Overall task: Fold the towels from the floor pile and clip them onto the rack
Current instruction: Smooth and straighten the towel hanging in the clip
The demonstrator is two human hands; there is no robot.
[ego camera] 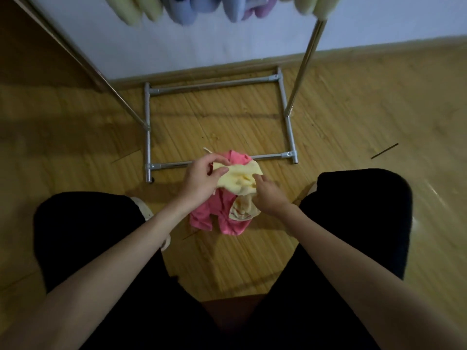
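Hands (202, 179) on crumpled yellow towel (240, 179)

1. Wood-plank floor (353, 117) filling most of the frame, dimly lit, with a glossy sheen at right.
2. Pale wall (177, 46) across the top, met by a wooden skirting board (379, 50).
3. Brown wooden panel (30, 51) at upper left.

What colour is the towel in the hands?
Pale yellow. The towel, held by both hands above the pink ones, shows best in the head view.
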